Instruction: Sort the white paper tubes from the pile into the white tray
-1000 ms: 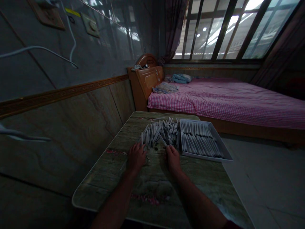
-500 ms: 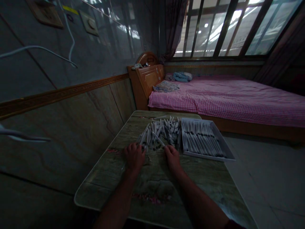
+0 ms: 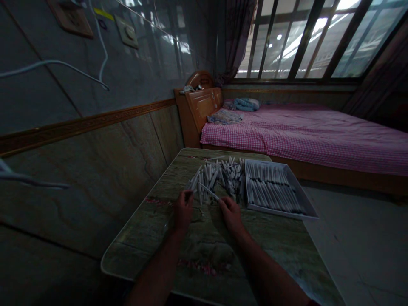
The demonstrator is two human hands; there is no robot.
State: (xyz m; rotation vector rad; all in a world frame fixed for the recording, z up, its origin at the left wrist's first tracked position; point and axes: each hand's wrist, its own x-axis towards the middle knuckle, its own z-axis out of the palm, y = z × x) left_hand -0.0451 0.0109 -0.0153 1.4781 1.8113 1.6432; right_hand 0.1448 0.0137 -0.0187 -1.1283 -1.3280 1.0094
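A loose heap of white paper tubes (image 3: 221, 178) lies on the far half of a wood-print tabletop (image 3: 204, 250). My left hand (image 3: 183, 212) is at the heap's near left edge, its fingertips drawn together at the end of a tube; I cannot tell if it grips one. My right hand (image 3: 231, 214) is at the near edge, its fingers on the end of a single slanting tube (image 3: 209, 191). A white tray (image 3: 274, 211) of tubes lying in neat parallel rows stands to the right of the heap.
A bed with a pink gingham sheet (image 3: 302, 144) and a wooden headboard (image 3: 200, 106) lies beyond the table. A tiled wall (image 3: 95, 157) with loose white cables runs along the left. A tiled floor (image 3: 350, 238) lies to the right.
My left hand's fingers have drawn together, and that hand has shifted slightly toward the heap. The slanting tube now meets my right fingers. The whole view has drifted slightly.
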